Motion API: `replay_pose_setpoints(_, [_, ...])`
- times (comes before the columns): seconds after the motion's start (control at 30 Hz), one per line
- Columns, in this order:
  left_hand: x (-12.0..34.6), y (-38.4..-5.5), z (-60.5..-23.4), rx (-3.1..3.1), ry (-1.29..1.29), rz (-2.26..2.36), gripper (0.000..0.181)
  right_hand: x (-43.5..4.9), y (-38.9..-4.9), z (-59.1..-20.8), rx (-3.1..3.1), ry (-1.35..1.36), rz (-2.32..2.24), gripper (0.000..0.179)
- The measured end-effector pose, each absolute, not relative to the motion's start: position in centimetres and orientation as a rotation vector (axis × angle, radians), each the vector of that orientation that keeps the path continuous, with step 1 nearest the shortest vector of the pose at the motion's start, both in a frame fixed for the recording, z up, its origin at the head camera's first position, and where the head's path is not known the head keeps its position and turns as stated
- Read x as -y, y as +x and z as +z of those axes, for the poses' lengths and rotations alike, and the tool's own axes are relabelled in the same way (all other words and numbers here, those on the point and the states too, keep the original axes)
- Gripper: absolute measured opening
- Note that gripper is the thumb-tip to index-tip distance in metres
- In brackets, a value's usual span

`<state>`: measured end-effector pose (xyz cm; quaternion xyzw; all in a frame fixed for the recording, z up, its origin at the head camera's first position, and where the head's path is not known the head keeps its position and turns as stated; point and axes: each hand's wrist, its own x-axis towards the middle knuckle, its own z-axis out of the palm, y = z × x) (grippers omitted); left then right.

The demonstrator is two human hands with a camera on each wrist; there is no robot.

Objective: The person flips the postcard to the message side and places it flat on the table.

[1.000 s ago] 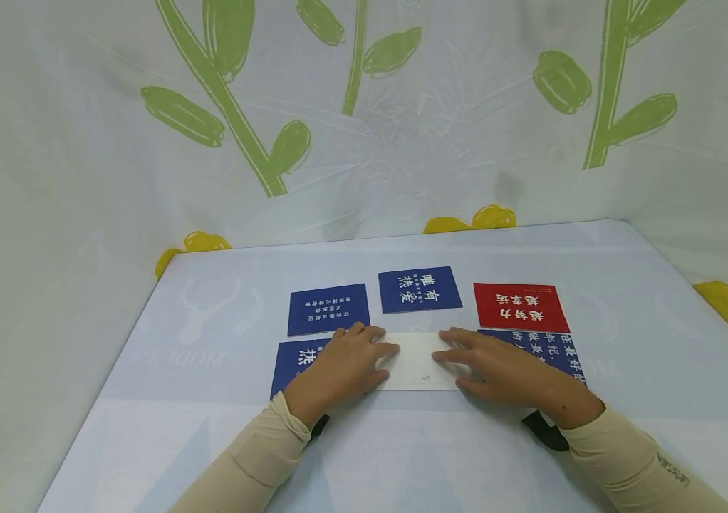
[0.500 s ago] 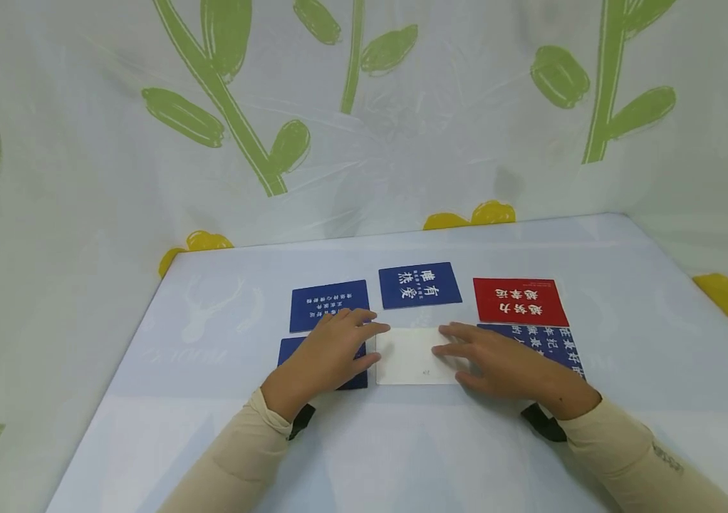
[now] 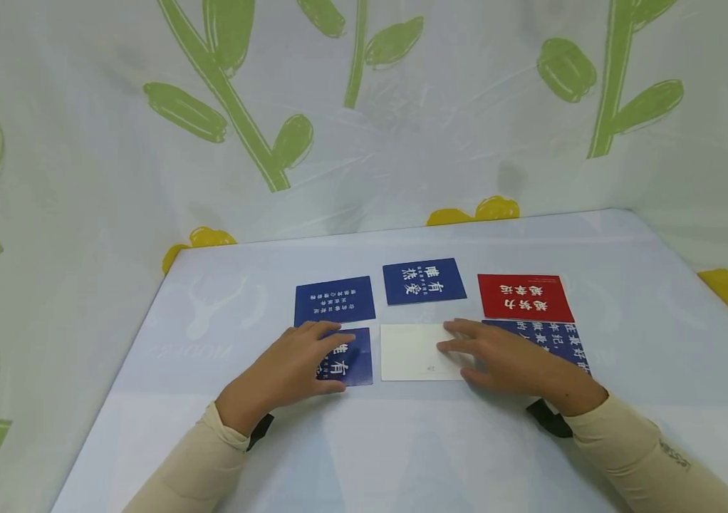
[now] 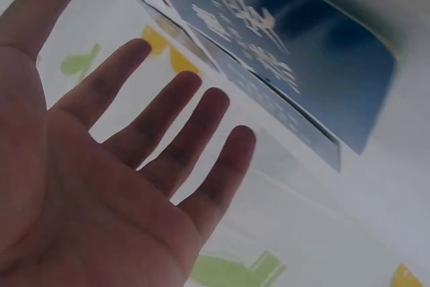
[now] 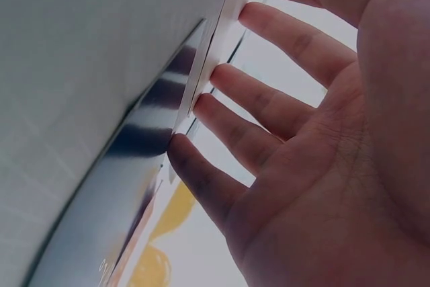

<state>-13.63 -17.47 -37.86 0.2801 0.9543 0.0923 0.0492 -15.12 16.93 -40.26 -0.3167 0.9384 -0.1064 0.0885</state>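
A white card (image 3: 407, 353) lies flat in the middle of the table. The fingertips of my right hand (image 3: 508, 365) rest on its right part, fingers spread, and the right wrist view shows them meeting the card's surface. To the left, my left hand (image 3: 282, 369) hovers over a blue card with white characters (image 3: 359, 362) and covers its left part. Its fingers look loose and hold nothing; in the left wrist view they stand apart from the blue card (image 4: 322, 52). Beneath my right hand is another blue card (image 3: 561, 338), partly hidden.
Behind the white card lie a blue card (image 3: 424, 282) and, to its left, another blue card (image 3: 335, 301). A red card (image 3: 526, 298) sits at the back right, against the blue one in front of it. A leaf-patterned curtain (image 3: 402, 142) hangs behind the table (image 3: 402, 449).
My left hand has let go of the white card's left side and moved left, over the lower-left blue card. My right hand stays at the white card's right part.
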Motion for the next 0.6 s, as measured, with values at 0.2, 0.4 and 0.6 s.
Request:
replay_pose_setpoints(0.2, [18.1, -13.6, -38.4, -2.863, 0.780, 0.263, 0.079, -16.9, -15.0, -40.1, -2.795, -0.949, -0.331, 0.051])
replay_pose_setpoints(0.4, [18.3, -13.9, -39.1, -2.843, 0.758, 0.270, 0.077, -16.8, -15.0, -40.2, -2.814, -0.952, -0.297, 0.052])
replay_pose_setpoints(0.6, [18.3, -14.1, -39.5, -2.834, 0.741, 0.286, 0.074, -16.4, -14.8, -40.0, -2.832, -0.982, -0.274, 0.057])
